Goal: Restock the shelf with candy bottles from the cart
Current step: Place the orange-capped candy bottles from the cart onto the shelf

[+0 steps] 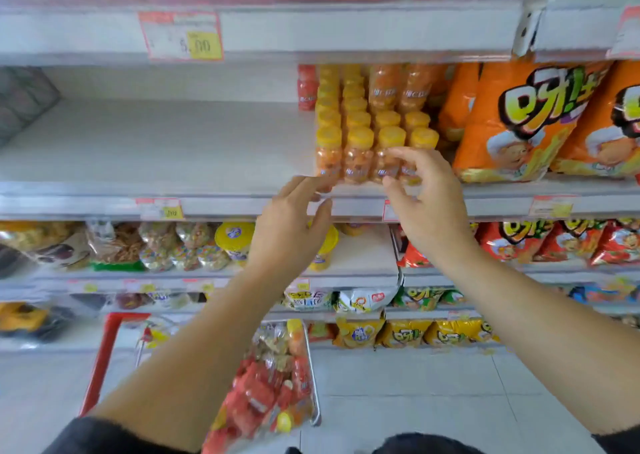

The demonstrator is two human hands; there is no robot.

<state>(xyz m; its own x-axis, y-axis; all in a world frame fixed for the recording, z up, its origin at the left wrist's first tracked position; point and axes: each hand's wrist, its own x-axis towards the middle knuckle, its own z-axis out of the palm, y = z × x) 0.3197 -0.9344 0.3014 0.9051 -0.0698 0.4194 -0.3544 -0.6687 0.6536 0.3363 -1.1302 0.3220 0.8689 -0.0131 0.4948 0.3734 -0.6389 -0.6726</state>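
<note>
Several orange candy bottles (358,148) with yellow caps stand in rows on the white shelf (156,148), right of its middle. One red bottle (306,88) stands behind them at the left. My left hand (294,221) reaches to the front left bottle, fingers straight and touching its base. My right hand (424,194) hovers in front of the front right bottles, fingers loosely bent and spread, holding nothing. Below, the red-framed cart (104,360) holds more candy bottles (270,384), red and orange.
Big orange snack bags (512,117) stand right of the bottles. The shelf's left part is bare. Price tags (185,36) hang on the rails. Lower shelves carry snack packs and yellow tubs (235,239). A white tiled floor lies below.
</note>
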